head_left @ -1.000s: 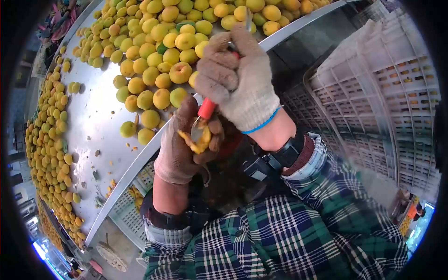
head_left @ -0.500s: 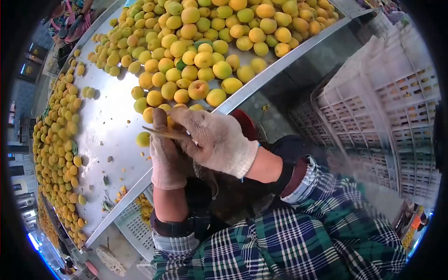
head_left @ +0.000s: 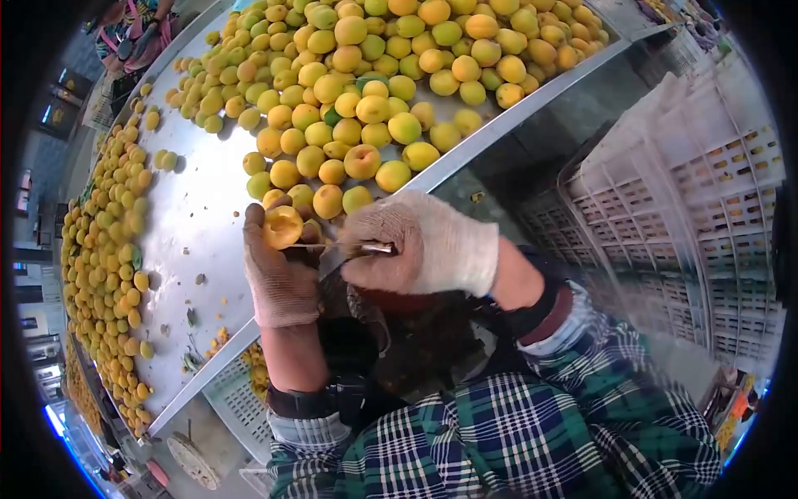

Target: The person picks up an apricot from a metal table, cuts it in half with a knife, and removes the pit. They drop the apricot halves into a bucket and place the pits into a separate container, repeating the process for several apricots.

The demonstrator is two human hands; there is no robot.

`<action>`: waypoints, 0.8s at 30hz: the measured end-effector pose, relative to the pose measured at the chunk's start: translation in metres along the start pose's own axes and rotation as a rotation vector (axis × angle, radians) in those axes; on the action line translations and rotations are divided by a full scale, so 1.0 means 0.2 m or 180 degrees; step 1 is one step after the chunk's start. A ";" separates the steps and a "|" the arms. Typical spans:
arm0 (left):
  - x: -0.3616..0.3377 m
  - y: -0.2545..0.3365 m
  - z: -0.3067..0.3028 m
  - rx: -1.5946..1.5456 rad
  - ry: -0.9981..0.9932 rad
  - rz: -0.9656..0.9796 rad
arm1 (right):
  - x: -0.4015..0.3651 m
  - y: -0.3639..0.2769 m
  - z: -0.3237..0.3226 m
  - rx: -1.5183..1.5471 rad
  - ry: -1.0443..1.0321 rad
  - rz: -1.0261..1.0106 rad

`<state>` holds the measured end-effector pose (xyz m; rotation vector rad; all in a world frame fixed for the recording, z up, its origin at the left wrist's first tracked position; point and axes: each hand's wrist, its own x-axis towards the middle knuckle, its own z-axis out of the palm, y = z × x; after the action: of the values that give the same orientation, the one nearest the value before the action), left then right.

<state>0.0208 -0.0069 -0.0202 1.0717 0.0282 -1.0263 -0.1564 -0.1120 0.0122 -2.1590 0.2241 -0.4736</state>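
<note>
Gloved fingers (head_left: 254,229) of the left hand (head_left: 283,283) grip a cut-open fruit (head_left: 283,227), its hollow exposed, at the near edge of the table (head_left: 183,216). The right hand (head_left: 420,245), beside the left, is curled round a slim metal tool (head_left: 380,248). Whole fruits (head_left: 372,108) lie heaped on the table; a pale crate (head_left: 238,403) sits below its edge, white crates (head_left: 665,191) to its right.

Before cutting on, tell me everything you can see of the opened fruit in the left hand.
The fruit is yellow, cut open, its flesh smooth-looking around a rounded, darker hollow facing the camera. The gloved left hand holds it at its fingertips near the table edge. A thin blade lies just below; contact is unclear.
</note>
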 end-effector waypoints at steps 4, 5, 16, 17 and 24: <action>0.01 0.04 0.01 0.0111 0.0017 0.0298 | -0.02 0.06 -0.06 -0.0103 0.0656 0.0875; 0.00 0.05 0.03 0.0118 0.0183 0.0340 | -0.01 0.07 -0.08 0.0114 0.1110 0.0939; 0.16 0.08 0.10 0.3855 -0.0298 0.2303 | 0.01 0.09 -0.19 0.1992 0.2343 0.1770; 0.19 0.09 0.13 0.4657 -0.0378 0.2676 | 0.01 0.10 -0.19 0.2107 0.2344 0.1718; 0.35 0.06 0.31 0.6799 -0.0533 0.2684 | -0.04 0.21 -0.20 0.1159 0.2217 0.1574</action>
<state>0.0421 -0.0991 -0.0125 2.4348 -1.8428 0.0393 -0.1796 -0.1644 -0.0024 -1.4465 0.9501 -0.8780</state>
